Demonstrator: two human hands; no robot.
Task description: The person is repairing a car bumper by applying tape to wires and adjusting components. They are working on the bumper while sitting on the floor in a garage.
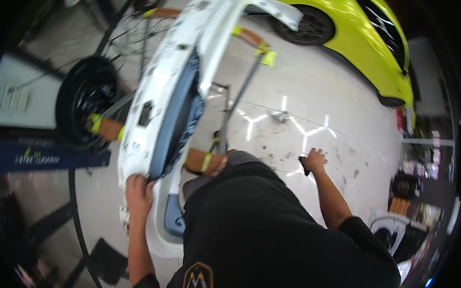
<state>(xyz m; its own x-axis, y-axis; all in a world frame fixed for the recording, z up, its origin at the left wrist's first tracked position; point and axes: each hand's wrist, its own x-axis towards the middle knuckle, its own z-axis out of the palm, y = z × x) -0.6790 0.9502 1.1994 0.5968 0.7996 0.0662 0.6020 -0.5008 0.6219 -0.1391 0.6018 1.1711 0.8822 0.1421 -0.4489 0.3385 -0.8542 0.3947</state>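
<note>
A long white car bumper [156,84] lies slanted before me on a stand, with blue-grey film or panel [176,118] along its long opening, crinkled at the edge. My left hand [139,194] is closed round the bumper's near left edge, beside the end of that opening. Out to my right, over the floor, my right hand [315,160] holds a small dark, flat piece [305,166], apart from the bumper; its exact kind is too small to tell. Another blue-grey patch [174,216] sits in the bumper's near end.
The stand's brown padded arm [107,129], wrapped with yellow tape, props the bumper. A black bin [86,99] stands at the left, near a dark blue beam [50,156]. Beyond, a yellow-green car [363,41] is parked on the shiny tiled floor [272,125]. Cables trail at upper left.
</note>
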